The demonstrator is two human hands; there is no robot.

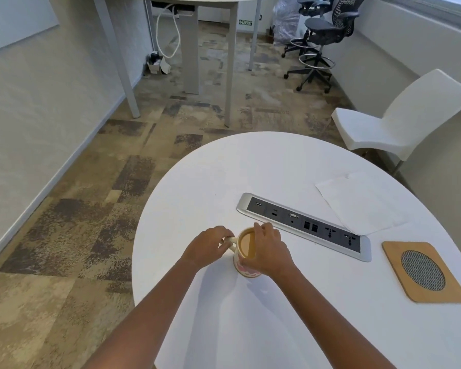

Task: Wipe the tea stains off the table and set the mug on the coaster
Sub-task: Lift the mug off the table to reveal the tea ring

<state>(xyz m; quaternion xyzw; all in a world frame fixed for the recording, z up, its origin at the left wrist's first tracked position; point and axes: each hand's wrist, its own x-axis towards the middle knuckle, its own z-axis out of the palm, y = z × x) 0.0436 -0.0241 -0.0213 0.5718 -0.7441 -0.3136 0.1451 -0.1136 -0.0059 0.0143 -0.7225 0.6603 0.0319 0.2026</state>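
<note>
White table looks stain-free from here, though glare might hide some. Wooden coaster sits bare, well right of the mug; your left hand pinches its handle, right hand wraps its side.

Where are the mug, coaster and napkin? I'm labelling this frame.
mug point(246, 270): head view, its patterned lower wall.
coaster point(395, 255): head view, its wooden corner.
napkin point(362, 203): head view, its flat middle.
</note>
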